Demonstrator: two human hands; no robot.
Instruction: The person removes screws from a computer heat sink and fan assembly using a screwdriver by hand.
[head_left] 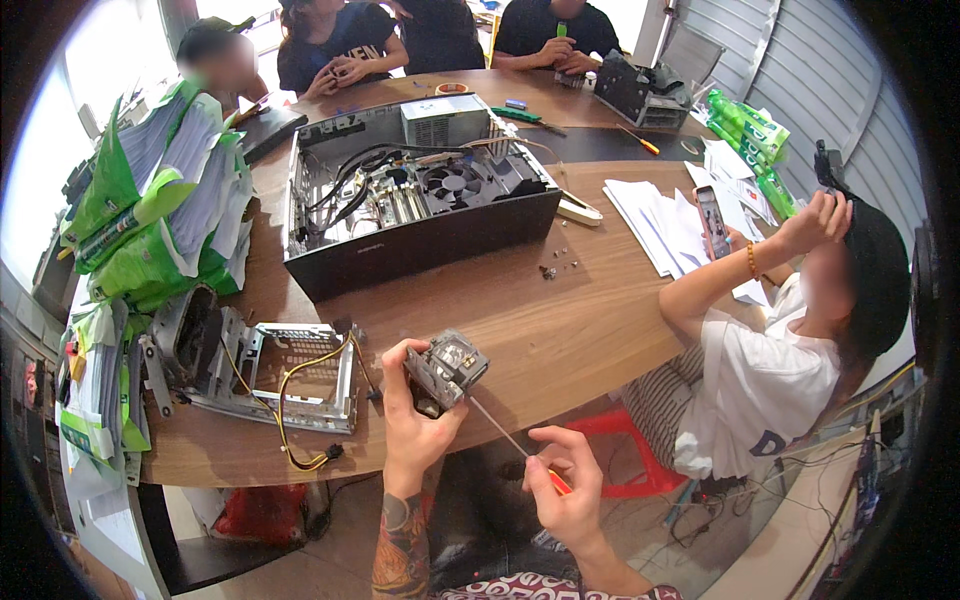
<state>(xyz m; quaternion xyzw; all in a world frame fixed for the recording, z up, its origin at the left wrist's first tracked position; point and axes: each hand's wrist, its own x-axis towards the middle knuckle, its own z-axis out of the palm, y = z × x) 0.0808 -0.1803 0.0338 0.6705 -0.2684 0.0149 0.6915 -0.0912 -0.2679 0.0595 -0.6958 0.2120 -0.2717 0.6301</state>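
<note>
Above the table's near edge, my left hand (416, 435) grips a small boxy grey metal computer part (455, 360); its exact kind is not clear. My right hand (565, 490) is closed around the orange-red handle of a screwdriver (497, 426). Its thin shaft slants up and left, with the tip at the lower edge of the grey part; whether it sits in a screw I cannot tell. Left of my left hand lies a metal bracket frame (300, 370) with a yellow-and-black cable (290, 385) draped over it.
An opened black desktop computer case (425, 235) stands mid-table, its fan and cables exposed. Loose screws (560, 265) lie to its right. Green-wrapped paper stacks (165, 200) rise at left. White sheets (655, 220) lie at right, beside a person holding a phone (712, 220). Several people sit across.
</note>
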